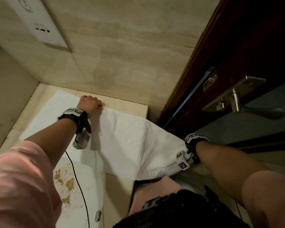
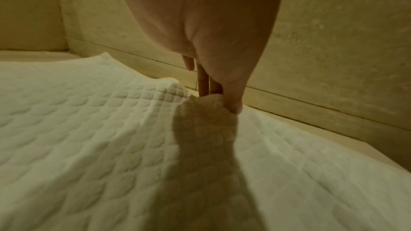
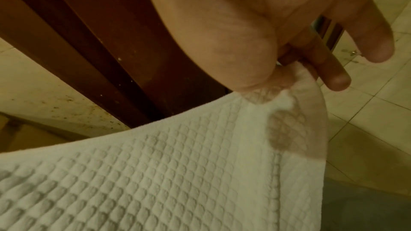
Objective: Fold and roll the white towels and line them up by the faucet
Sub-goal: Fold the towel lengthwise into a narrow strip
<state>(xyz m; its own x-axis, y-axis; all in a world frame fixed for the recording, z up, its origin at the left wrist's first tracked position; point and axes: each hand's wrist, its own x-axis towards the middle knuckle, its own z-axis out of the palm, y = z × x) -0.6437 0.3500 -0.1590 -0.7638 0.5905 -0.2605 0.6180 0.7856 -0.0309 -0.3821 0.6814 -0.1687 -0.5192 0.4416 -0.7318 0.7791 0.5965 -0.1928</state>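
The white waffle-textured cotton towel (image 1: 130,142) lay mid-frame, half on the beige stone worktop (image 1: 127,105), the left hand (image 1: 90,103) pinching its far edge and the right hand (image 3: 255,32) pinching the overhanging corner at lower right, where a loosened pinch could drop it floorwards.

The white waffle-weave cloth towel (image 1: 130,142) across the middle of the head view is matt, its surface a grid of small raised squares with a flat smooth band along its hem. The pale beige stone counter (image 1: 127,104) beneath it looks smooth and faintly polished. At the right, the dark reddish wooden door frame (image 1: 204,63) is glossy, and the brushed metal door handle (image 1: 237,97) has a dull satin sheen.
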